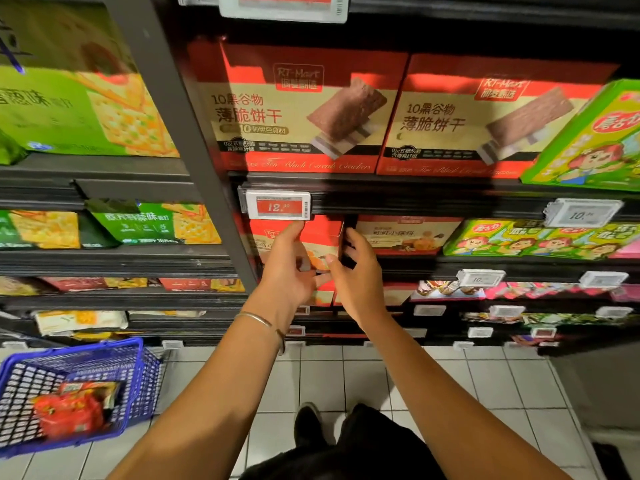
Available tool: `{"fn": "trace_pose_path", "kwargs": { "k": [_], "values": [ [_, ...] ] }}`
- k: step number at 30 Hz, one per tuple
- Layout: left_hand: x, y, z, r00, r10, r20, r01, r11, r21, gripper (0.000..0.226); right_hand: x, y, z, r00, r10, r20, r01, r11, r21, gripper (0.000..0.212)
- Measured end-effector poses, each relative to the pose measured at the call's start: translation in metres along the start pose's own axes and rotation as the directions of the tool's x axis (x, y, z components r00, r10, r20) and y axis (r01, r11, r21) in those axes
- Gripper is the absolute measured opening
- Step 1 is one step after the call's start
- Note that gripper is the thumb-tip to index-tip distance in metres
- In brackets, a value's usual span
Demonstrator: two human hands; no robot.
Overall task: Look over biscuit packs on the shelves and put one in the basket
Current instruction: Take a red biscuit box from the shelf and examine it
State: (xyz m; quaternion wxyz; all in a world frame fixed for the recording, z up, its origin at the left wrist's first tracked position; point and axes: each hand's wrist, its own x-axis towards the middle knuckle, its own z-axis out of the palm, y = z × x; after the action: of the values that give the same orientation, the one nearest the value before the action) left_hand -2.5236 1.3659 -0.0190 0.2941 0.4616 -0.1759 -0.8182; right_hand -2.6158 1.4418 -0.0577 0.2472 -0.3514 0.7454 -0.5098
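A red biscuit box [323, 235] stands on the second shelf, just under a red price tag [278, 206]. My left hand [289, 271] holds the box at its front left, thumb raised toward the tag. My right hand [358, 271] grips its dark right edge with curled fingers. The box's lower part is hidden behind both hands. The blue wire basket [114, 351] sits on the floor at lower left, with red snack packs [69, 412] inside it.
Two large red cracker boxes [298, 109] fill the shelf above, with green boxes [595, 140] to their right. A dark upright post [194, 140] divides the shelving. Green cracker packs [156, 223] lie on the left shelves. White floor tiles [381, 375] run below.
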Motion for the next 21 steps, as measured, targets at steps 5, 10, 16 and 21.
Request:
{"fn": "trace_pose_path", "kwargs": {
  "k": [5, 10, 16, 21],
  "values": [
    [0.007, 0.000, 0.011, 0.994, -0.023, -0.102, 0.021, 0.999, -0.024, 0.022, 0.008, -0.005, -0.021, 0.981, -0.074, -0.179, 0.056, 0.993, -0.101, 0.040],
    [0.008, 0.002, 0.022, 0.987, 0.009, -0.158, -0.003, 0.999, 0.034, 0.016, 0.034, -0.003, -0.047, 0.988, -0.025, -0.153, -0.022, 0.954, -0.298, 0.023],
    [0.012, 0.003, 0.028, 0.981, 0.026, -0.190, -0.020, 0.999, 0.032, 0.036, 0.035, 0.011, -0.059, 0.984, -0.103, -0.142, 0.018, 0.864, -0.504, 0.026],
    [0.021, 0.002, 0.035, 0.980, 0.029, -0.196, -0.020, 0.999, 0.046, 0.032, 0.035, 0.007, -0.052, 0.954, 0.020, -0.300, -0.088, 0.973, -0.215, 0.016]
  ]
}}
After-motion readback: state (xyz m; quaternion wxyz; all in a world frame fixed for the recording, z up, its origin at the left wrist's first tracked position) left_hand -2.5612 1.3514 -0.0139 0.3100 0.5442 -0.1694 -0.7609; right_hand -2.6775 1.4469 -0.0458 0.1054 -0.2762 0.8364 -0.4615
